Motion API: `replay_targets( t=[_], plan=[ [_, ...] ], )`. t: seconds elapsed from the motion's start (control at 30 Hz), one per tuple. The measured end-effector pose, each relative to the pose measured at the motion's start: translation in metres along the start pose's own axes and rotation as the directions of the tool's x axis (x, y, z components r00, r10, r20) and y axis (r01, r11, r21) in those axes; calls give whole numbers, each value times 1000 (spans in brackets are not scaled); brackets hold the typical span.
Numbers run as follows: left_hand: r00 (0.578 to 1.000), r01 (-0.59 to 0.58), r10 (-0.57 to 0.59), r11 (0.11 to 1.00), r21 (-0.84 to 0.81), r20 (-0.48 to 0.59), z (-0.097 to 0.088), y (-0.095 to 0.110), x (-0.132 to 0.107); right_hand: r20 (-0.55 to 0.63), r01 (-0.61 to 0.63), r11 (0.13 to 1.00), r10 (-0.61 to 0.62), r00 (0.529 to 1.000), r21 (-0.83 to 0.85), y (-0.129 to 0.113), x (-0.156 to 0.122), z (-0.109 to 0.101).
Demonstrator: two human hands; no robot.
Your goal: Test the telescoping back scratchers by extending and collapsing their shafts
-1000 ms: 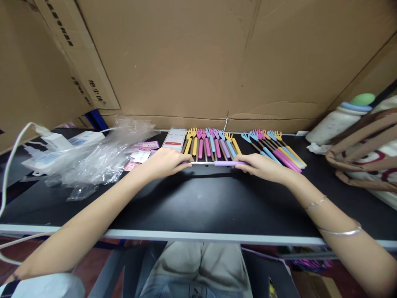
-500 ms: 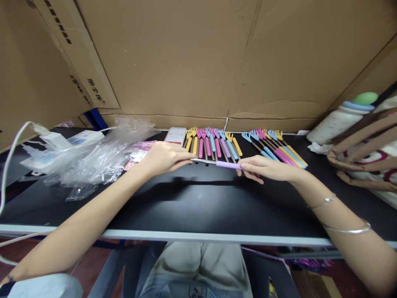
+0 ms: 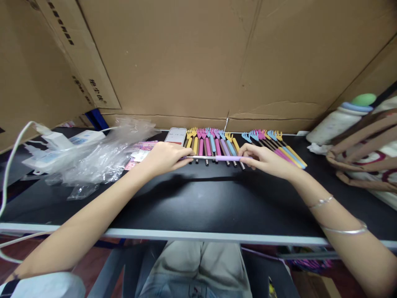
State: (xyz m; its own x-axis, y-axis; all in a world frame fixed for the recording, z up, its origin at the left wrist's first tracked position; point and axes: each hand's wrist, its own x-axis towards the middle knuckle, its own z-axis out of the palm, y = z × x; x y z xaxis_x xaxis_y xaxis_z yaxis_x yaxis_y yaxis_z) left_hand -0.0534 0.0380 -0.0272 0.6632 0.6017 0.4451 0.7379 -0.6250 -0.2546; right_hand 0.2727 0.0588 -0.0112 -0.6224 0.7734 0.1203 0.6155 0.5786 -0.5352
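Between my hands I hold a purple-handled back scratcher point(image 3: 228, 158) level above the black table, its metal shaft pointing left. My left hand point(image 3: 164, 158) is closed around the shaft end, hiding most of its head. At the other end, my right hand point(image 3: 266, 160) grips the purple handle's tip with fingers and thumb. Just beyond lies a row of back scratchers point(image 3: 212, 145) in yellow, pink, blue and purple, heads toward the cardboard. A second fanned group of back scratchers point(image 3: 288, 154) lies behind my right hand, partly covered by it.
A phone point(image 3: 175, 135) showing a timer lies behind my left hand. Clear plastic bags point(image 3: 102, 159), pink packets point(image 3: 136, 156) and a white power strip point(image 3: 83, 138) are at left. A bottle point(image 3: 331, 122) and a fabric bag point(image 3: 366, 153) stand right. Cardboard point(image 3: 192, 62) walls the back.
The back scratcher has gone from slightly tilted to nearly level. My right hand has risen a little, and its fingers have curled more closely around the handle's end. My left hand stays almost in place.
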Motion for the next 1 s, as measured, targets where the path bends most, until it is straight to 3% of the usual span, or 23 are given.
replay_targets(
  t=[0.27,0.37,0.8,1.0],
  plan=[
    [995,-74,73,997,-17,-65,5,-5,-2,142,-50,983,26,990,174,3,0,11],
    [995,-68,66,998,-17,-74,6,-3,-2,142,-84,968,52,989,235,3,0,12],
    [999,52,-52,999,-14,3,2,4,0,-59,-17,997,12,998,-76,5,3,8],
    [1000,5,-6,998,-65,-19,7,5,-1,28,16,995,-13,1000,-94,7,2,7]
  ],
)
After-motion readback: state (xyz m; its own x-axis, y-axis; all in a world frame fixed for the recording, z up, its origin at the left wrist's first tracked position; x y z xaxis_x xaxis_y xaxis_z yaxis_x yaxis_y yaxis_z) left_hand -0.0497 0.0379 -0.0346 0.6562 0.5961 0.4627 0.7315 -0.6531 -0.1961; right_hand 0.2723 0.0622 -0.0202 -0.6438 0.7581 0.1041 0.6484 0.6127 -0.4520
